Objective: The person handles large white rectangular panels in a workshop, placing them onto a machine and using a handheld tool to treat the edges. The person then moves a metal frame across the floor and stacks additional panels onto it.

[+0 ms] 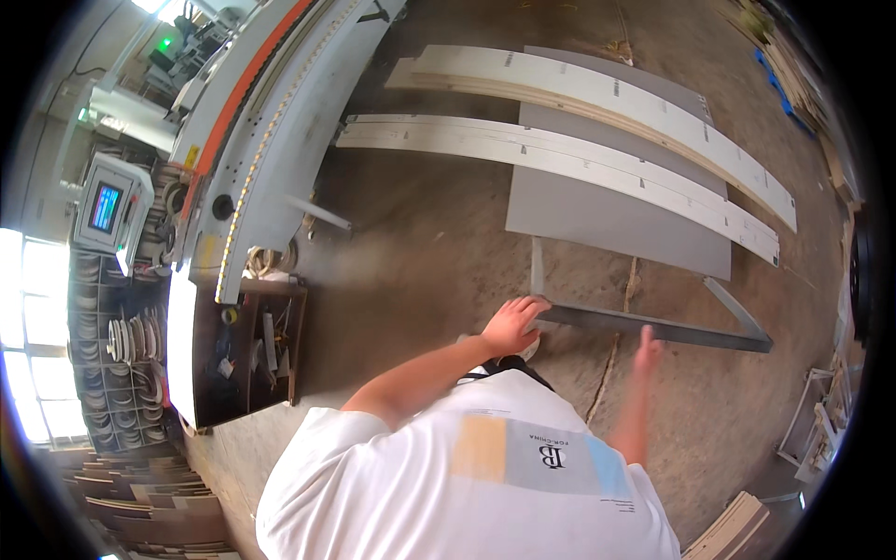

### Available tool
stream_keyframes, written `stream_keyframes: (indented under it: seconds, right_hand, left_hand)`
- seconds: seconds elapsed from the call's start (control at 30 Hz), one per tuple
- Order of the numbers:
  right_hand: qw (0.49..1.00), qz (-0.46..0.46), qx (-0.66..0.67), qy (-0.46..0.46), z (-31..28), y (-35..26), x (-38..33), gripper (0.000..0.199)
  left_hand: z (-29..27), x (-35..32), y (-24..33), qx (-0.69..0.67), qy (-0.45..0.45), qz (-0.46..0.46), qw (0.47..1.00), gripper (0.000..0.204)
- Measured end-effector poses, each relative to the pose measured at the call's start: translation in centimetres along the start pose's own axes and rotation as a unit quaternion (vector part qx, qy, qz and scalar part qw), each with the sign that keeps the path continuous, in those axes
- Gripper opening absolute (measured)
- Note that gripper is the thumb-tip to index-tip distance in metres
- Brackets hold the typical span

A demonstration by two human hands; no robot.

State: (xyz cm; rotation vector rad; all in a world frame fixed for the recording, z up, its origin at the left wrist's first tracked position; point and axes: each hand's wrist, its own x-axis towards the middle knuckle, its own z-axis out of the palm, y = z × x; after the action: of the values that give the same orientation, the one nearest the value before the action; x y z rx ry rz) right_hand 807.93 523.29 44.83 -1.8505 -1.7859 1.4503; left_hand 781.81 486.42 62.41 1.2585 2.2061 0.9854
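workshop w/ a dusty grey-brown concrete floor (420, 252). long white machine (280, 121) w/ an orange stripe runs along the left side, a small control screen (105, 207) lit blue beside it. bright windows (28, 345) at far left, washed out by daylight. dark wooden tool tray (266, 345) below the machine. stacked wood offcuts (140, 504) bottom left, more boards (733, 532) bottom right.
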Motion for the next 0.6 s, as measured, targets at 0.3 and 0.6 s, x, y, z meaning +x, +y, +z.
stream_keyframes:
  seconds: [0.3,0.6]
  right_hand:
    - [0.869,0.214,0.404,0.188,17.5,-3.4,-22.2,0.068]
    - [0.910,0.138,0.274,0.280,9.5,9.2,-19.2,0.069]
  left_hand:
    - [4.0,-26.7,-17.9,0.079,-0.230,-0.244,0.939,0.050]
    - [7.3,-52.7,-25.2,0.034,-0.201,-0.516,0.832,0.055]
